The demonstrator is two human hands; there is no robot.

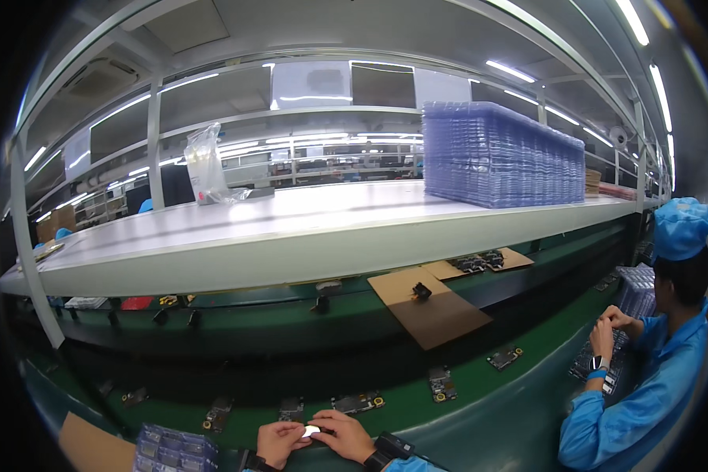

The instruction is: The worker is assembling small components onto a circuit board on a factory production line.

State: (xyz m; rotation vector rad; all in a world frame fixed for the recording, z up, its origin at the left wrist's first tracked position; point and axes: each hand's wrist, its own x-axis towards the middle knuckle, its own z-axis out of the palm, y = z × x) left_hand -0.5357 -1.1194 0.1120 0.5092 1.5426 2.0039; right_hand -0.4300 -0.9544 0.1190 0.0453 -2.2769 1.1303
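1. Pinching the left end of a small white piece (311, 432) in the fingertips of the left hand (279, 445).
2. Gripping the right end of that piece with the right hand (346, 437), held close by the left.
3. Just beyond the piece, on a green belt (405, 393): one circuit board (291, 408) slightly left, a second board (355, 403) slightly right.
4. Left of the piece: a stack of clear trays (175, 452).
5. Farther beyond the piece, rightward: a cardboard sheet (444, 318) bearing a black part (422, 291).
6. Well right of the piece: a co-worker (645, 393) in blue.
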